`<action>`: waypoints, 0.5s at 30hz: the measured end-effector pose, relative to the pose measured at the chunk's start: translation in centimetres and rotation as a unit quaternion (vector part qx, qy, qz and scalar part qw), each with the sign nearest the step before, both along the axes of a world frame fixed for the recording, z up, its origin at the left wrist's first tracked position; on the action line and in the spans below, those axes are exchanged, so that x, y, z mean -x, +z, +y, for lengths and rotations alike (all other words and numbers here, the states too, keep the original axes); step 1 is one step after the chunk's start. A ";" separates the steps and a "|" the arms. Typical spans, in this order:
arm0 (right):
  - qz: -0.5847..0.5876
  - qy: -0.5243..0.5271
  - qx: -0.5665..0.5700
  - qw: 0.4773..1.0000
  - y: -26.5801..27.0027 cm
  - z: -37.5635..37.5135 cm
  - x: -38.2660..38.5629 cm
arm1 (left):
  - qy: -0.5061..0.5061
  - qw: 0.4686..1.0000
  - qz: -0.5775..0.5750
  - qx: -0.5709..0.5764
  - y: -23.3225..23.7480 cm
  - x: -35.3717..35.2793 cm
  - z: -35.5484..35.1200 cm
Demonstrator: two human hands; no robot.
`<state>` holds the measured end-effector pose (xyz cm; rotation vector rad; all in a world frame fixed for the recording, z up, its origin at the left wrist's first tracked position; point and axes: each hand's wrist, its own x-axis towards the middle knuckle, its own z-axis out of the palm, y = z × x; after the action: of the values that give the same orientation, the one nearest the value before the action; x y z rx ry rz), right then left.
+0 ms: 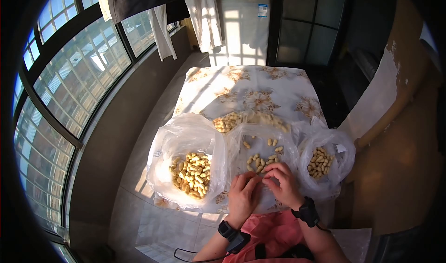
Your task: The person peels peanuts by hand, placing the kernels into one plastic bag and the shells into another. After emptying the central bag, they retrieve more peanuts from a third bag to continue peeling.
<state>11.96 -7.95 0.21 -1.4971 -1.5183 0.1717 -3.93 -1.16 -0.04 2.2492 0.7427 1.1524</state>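
Observation:
My left hand and my right hand meet at the near edge of the middle plastic bag, fingers bent and fingertips close together. Whatever lies between the fingertips is too small to make out. Just beyond them, several loose peanuts lie on the middle bag. To the left, an open plastic bag holds a large heap of peanuts. On the right a smaller bag holds another heap of peanuts.
More peanuts lie behind the middle bag. All bags rest on a table with a flowered cloth. Windows line the left side. A pale fridge and a dark glazed door stand behind the table.

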 end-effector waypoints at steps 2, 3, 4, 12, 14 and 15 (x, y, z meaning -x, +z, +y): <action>-0.003 0.015 0.009 1.000 0.0 -0.1 -0.1 | -0.006 1.000 0.009 0.000 -0.1 0.2 0.0; -0.003 0.014 0.008 1.000 0.0 -0.1 -0.1 | -0.006 1.000 0.009 0.000 -0.1 0.2 0.0; -0.005 0.017 0.006 1.000 0.0 -0.1 -0.1 | -0.007 1.000 0.010 0.001 -0.1 0.2 0.0; 0.002 0.038 -0.004 0.999 0.3 -0.1 0.0 | -0.008 1.000 -0.014 0.014 0.0 0.2 0.0; 0.002 0.044 -0.017 0.999 0.7 -0.1 0.0 | -0.001 0.999 -0.024 0.023 0.2 0.2 -0.1; 0.002 0.044 -0.016 0.999 0.8 -0.1 0.0 | -0.001 0.999 -0.024 0.023 0.2 0.2 -0.1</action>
<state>11.93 -8.04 1.01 -1.4044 -1.5769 0.2006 -4.14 -1.23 0.11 2.1771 0.7401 1.1714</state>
